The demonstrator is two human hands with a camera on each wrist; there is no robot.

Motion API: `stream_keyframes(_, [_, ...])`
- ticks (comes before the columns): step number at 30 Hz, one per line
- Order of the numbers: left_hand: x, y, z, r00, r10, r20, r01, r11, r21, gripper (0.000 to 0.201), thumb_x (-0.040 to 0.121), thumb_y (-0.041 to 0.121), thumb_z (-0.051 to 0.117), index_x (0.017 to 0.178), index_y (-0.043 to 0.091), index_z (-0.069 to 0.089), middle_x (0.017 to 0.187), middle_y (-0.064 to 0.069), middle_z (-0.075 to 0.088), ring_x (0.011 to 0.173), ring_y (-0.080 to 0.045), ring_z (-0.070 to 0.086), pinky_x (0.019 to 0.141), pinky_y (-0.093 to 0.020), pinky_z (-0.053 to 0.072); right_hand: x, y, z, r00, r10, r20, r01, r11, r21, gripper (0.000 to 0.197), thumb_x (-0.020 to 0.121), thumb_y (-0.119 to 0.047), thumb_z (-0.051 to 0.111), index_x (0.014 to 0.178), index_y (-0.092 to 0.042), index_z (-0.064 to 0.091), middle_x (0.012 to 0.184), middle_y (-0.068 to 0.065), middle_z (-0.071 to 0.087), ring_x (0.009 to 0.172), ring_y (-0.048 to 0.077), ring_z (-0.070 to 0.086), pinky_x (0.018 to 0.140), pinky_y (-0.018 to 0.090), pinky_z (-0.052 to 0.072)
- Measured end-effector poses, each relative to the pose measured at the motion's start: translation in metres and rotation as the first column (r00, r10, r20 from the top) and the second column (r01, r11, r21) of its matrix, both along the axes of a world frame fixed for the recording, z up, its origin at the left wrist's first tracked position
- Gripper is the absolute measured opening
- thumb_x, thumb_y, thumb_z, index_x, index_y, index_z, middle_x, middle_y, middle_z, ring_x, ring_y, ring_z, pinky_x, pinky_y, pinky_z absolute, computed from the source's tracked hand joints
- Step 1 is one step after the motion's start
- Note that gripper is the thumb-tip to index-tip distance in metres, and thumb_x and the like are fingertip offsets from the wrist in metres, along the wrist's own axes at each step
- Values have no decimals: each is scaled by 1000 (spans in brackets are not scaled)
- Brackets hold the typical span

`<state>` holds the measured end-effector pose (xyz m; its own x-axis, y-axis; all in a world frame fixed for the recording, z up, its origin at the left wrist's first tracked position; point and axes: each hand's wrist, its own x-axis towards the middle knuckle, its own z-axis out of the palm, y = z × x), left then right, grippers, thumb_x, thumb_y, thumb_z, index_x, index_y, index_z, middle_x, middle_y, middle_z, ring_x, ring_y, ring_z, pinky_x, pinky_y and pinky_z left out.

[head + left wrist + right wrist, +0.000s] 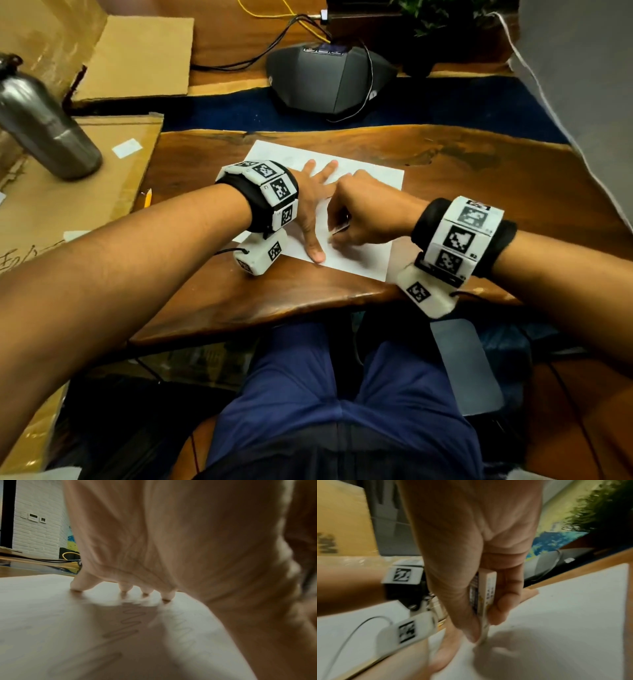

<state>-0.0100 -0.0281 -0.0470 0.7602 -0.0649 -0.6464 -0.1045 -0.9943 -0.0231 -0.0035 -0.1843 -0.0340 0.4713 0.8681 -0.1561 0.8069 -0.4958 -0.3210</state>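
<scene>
**Wooden desk [445, 178], eraser [485, 596] down on the paper [281, 154]**

Close to the desk's near edge, the right hand [370, 212] pinches the small wrapped eraser between thumb and fingers, its tip on the white sheet. Just beside it, the left hand [313, 202] lies open and spread, fingertips [75, 588] pressing the paper, with pencil squiggles [130, 616] under the palm. Off to the left, a yellow pencil [148, 198] lies at the edge of some cardboard [102, 192], where a steel bottle [44, 123] stands. A grey conference phone [329, 78] sits farthest back.
</scene>
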Motion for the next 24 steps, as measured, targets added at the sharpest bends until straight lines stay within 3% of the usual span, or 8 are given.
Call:
stream_keyframes(4, [0,1,0,1000,1,-6,-1,1000,16,159,30,77,80,148,48,-23,156,6,-38,146,-33,-28,115,-70,4,28,-1,2,988,-138,63,134,989,61,10,78,-23,83,78,-14,78,77,-1,73,70,14,65,62,23,51])
stream_keyframes(8, [2,3,-2,1000,-6,-11,6,1000,3,165,24,78,80,147,48,-25,154,6,-41,145,-35,-28,114,-71,5,5,-2,0,1000,25,-18,-26,1000,-9,9,77,-23,82,78,-16,77,70,-9,67,63,6,61,59,18,48])
stream_keyframes(10, [2,2,-1,1000,-3,-18,3,1000,2,164,24,78,80,147,47,-25,155,7,-41,146,-34,-28,115,-70,4,10,-3,2,998,-3,-58,2,1000,-28,11,77,-27,83,76,-19,76,66,-14,65,61,1,59,58,16,45])
stream_keyframes(13, [0,1,1,1000,-6,-11,6,1000,25,157,33,77,81,148,49,-22,155,7,-39,146,-33,-28,115,-69,4,25,-3,1,994,-108,0,108,993,58,11,77,-26,83,76,-17,76,72,-5,71,66,10,65,59,20,50])
stream_keyframes(17, [-3,-1,3,1000,16,6,-16,1000,21,161,37,71,85,148,41,-27,156,3,-39,146,-33,-27,117,-66,7,3,-2,-4,999,14,-38,-13,1000,19,9,75,-22,83,75,-16,76,69,-8,68,63,7,61,60,22,51])
stream_keyframes(20, [-2,-3,5,1000,-14,-14,15,999,51,158,32,76,79,148,45,-24,155,3,-41,146,-35,-28,115,-69,7,16,-4,0,997,-55,-54,55,998,-4,12,74,-26,84,73,-18,76,61,-14,64,58,1,59,58,22,47])
stream_keyframes(22, [-2,-2,4,1000,-21,-10,21,998,60,155,33,77,79,148,48,-21,156,3,-40,146,-35,-27,115,-70,7,25,-4,0,995,-103,-13,103,994,35,12,75,-24,84,72,-17,75,61,-14,61,60,6,61,58,24,46])
stream_keyframes(24, [-4,-2,6,1000,-11,0,11,999,47,155,36,75,83,149,47,-21,156,2,-39,146,-35,-26,115,-69,8,17,-2,-2,999,-43,7,43,999,25,10,76,-21,83,74,-15,75,64,-11,61,63,9,61,57,20,45])
